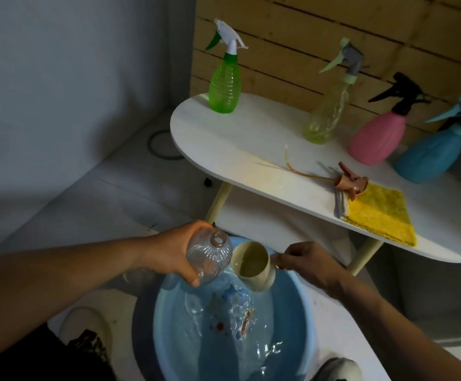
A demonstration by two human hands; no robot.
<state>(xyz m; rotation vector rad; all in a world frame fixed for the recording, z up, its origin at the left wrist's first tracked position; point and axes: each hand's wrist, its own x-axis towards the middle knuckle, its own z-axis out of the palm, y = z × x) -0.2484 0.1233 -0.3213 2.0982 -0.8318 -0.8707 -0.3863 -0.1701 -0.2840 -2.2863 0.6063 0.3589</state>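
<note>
Table (237, 138): white, oval top, against the plank wall. I see it from above and to the left.

Basin (169, 339): blue, on the floor below the table's front edge, water in it, surface rippled.

Four spray bottles stand upright along the table's back edge. The green one (225, 86) is at the left end, the pale yellow one (324, 119) mid-table, the pink one (376, 138) next, and the blue one (427, 158) toward the right end. Pink and blue stand just beside each other.

Cloth (380, 213): yellow, folded, flat at the front edge toward the right.

Clear bottle (210, 259): ribbed, neck open, tilted with its mouth up toward me, over the basin's far rim. My left hand (169, 254) wraps its base, fingers curled underneath, thumb on top.

Cup (254, 266): cream, tipped on its side, mouth facing me, some water inside, over the basin, its rim just beside the clear bottle. My right hand (303, 264) pinches its handle with curled fingers.

Spray head (351, 182): brown, lying on the table, touching the cloth's back corner, its thin tube (301, 171) trailing left.
</note>
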